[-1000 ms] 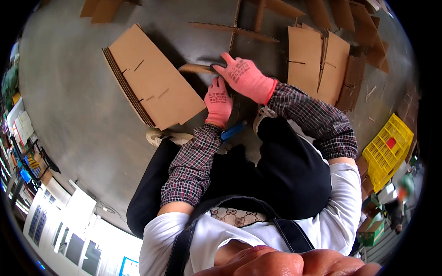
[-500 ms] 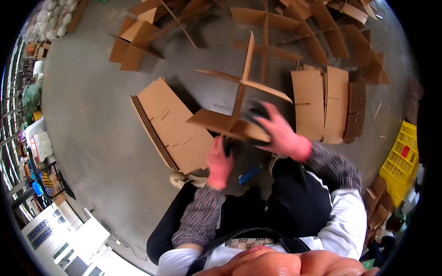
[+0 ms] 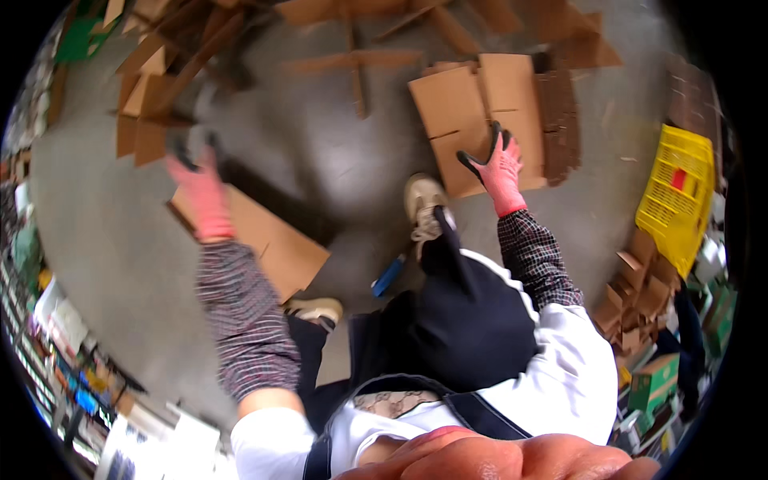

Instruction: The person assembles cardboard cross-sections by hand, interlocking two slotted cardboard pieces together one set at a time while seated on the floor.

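Observation:
Both of my hands wear pink gloves with black fingertips. On the left, my left hand (image 3: 202,192) is raised with fingers spread and blurred by motion, just above the far end of a stack of flat cardboard pieces (image 3: 268,244). It holds nothing that I can make out. My right hand (image 3: 501,172) rests with thumb and fingers apart on the right-hand stack of slotted cardboard sheets (image 3: 456,108), touching its top. Beside that stack stand darker cardboard pieces on edge (image 3: 558,124).
Interlocked cardboard dividers (image 3: 352,60) stand across the far floor, with more piled at the far left (image 3: 148,120). A blue tool (image 3: 389,276) lies between my shoes. To the right are a yellow plastic crate (image 3: 676,196) and a heap of brown cardboard (image 3: 640,288).
The crossed cardboard divider has left my hands; where it went is unclear. My left hand has swung out to the left, my right hand onto the right stack. The view has turned right.

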A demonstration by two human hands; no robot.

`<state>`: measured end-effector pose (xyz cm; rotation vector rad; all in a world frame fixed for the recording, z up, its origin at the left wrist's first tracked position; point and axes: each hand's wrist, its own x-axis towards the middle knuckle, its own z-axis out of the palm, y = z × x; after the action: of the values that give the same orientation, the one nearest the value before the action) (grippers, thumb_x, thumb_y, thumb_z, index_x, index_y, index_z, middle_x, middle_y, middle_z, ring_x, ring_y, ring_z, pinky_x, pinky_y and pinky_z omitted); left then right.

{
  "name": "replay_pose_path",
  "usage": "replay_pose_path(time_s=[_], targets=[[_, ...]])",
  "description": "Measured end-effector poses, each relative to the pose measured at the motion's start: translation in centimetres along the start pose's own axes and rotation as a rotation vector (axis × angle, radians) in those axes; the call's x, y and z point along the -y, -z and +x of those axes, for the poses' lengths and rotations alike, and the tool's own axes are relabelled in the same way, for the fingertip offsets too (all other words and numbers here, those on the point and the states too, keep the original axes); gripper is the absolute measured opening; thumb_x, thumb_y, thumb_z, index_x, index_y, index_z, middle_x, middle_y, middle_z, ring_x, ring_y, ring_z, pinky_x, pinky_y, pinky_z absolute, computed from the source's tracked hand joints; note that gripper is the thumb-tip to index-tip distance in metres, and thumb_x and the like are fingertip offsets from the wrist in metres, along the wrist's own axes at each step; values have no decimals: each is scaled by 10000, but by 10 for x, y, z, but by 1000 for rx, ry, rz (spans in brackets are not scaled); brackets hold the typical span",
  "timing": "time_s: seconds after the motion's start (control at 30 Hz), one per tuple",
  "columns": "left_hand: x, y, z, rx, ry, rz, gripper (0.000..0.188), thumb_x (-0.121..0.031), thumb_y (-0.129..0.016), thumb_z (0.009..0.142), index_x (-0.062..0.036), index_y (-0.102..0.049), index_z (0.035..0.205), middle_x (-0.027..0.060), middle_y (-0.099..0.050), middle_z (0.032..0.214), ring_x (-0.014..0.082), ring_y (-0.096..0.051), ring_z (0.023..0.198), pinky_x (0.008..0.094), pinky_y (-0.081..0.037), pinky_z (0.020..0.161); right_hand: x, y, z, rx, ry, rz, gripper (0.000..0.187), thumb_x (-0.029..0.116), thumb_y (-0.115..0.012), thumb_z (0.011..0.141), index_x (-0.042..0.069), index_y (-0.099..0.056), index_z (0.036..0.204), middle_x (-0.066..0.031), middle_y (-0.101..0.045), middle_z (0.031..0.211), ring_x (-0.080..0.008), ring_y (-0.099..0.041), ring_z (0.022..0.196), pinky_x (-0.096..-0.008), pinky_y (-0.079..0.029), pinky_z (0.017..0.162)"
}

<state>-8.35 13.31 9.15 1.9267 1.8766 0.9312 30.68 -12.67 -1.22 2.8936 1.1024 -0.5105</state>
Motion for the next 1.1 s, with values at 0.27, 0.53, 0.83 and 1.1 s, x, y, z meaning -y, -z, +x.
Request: replay_pose_path(time_s=[0.27,0.53,0.83,1.1], targets=[[91,28,-177,51,711,618,1060,-617,-670,666,21,-208,1374,263,-298,1347,401,-289,1259,521,-262,1016,-13,-21,0,-61,122,-264,934,521,-758,610,134,-351,1357,-155,-382,1318,-341,-390,1196,-527,-357,921],[105,-22,-112,200,940,692,1234,-678,-695,567,-26,-93,1425,343,-165,1398,482,-198,1294,602,-195,1016,40,-24,8,-67,172,-202,1078,564,-769,558,156,-248,1409,-198,-379,1299,-368,-374,1196,-560,-348,913],[42,37,-132,-13,445,-439,450,-32,-692,744,69,-493,1134,134,-601,1050,245,-582,918,345,-457,867,41,-18,15,-50,108,-234,1023,570,-767,545,68,-344,1329,-201,-393,1268,-361,-390,1165,-518,-313,963],[14,-75,-173,548,176,326,454,-278,-618,764,-9,-513,1114,176,-585,1044,313,-578,961,380,-472,809,28,10,7,-59,326,491,805,250,-751,704,107,-321,1369,-175,-539,1210,-334,-525,1101,-392,-450,881]])
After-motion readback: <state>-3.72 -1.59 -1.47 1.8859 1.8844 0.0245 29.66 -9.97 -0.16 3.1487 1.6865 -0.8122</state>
